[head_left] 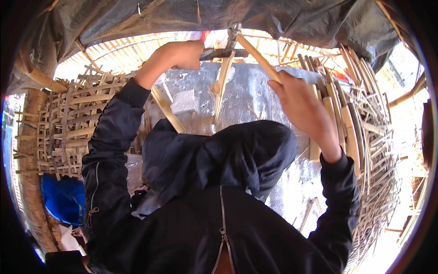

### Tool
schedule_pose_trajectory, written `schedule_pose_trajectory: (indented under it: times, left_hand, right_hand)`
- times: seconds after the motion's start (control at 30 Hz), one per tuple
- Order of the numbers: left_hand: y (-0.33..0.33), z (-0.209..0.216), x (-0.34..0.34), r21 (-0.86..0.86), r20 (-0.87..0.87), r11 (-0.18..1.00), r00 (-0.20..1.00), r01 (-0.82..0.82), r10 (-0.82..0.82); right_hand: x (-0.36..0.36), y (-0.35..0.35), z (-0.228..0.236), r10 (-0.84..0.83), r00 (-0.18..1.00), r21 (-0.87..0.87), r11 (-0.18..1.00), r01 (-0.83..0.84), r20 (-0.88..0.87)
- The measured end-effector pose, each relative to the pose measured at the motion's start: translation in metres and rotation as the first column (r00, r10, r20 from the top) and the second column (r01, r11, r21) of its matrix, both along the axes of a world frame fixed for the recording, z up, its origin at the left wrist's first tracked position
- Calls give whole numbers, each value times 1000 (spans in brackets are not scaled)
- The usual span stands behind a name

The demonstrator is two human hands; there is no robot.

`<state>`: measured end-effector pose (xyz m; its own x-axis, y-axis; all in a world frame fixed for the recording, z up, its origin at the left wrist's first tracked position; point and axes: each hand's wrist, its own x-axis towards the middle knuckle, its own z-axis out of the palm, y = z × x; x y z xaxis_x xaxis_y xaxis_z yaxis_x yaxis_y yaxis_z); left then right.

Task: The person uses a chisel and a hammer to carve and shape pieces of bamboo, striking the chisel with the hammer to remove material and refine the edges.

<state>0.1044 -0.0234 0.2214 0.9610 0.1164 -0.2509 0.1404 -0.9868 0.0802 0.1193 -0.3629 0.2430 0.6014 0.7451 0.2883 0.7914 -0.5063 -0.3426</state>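
My left hand (186, 55) is closed in a fist at the handle end of a dark-bladed knife (220, 54). The blade lies level across the top of an upright piece of bamboo (223, 86). In my right hand (301, 102) is a hammer (258, 55), gripped by its pale wooden handle. Its metal head is raised at the far side, just above the blade; whether the two touch I cannot tell. A light stone-like block (184, 101) sits left of the bamboo, and a loose bamboo strip (167, 109) leans nearby, close to my knee.
Bamboo lengths (349, 132) and thin sticks (376, 182) are heaped at the right. Woven bamboo lattice (75, 123) stands left, above a blue plastic item (63, 198). Dark sheeting (182, 16) hangs overhead. A grey sheet (273, 100) covers the ground.
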Motion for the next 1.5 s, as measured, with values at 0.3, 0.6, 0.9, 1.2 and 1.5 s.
schedule_pose_trajectory:
  times: [0.3, 0.6, 0.9, 1.2, 1.5]
  left_hand:
    - [-20, 20, 0, 22, -82, 998, 995, -60, 62]
    - [6, 9, -4, 31, -60, 997, 995, -75, 77]
    - [-8, 16, -13, -48, -80, 992, 991, -113, 109]
    - [-16, 17, -10, -18, -74, 996, 993, -91, 89]
    - [11, 7, -16, 64, -66, 990, 989, -127, 131]
  right_hand:
    - [-3, -8, -28, -35, 999, 31, 999, 36, -33]
    - [10, 15, -13, -13, 992, 117, 993, -2, 126]
    - [-12, 10, -5, -66, 995, 89, 993, 72, -71]
    - [-23, 16, 12, -240, 934, 260, 915, 308, -264]
    - [-19, 15, 11, -193, 981, 409, 897, 167, 23]
